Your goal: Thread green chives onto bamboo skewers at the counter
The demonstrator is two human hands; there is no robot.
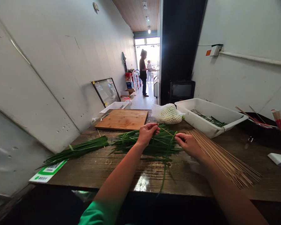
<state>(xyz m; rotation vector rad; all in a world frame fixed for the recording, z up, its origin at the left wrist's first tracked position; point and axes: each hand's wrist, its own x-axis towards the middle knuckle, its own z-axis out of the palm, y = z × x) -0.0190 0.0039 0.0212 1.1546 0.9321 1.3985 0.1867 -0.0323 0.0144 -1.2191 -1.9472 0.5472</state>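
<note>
A thin bamboo skewer (167,131) spans the gap between my two hands above the table. My left hand (148,133) is closed in a pinch at its left end, with a bit of green at the fingertips. At the other end, my right hand (188,143) pinches long chives (166,159) against the skewer; their leaves hang down towards the table's front edge. Below the hands lies a loose pile of chives (131,141). To the right, many bamboo skewers (222,157) are fanned out under my right forearm. Another bunch of chives (78,150) rests on the left.
Behind the pile are a wooden cutting board (124,118) and a vegetable in white foam netting (168,113). A white bin (208,107) with some green stalks stands back right, beside a black tray (259,131). A person (143,70) stands near the far doorway.
</note>
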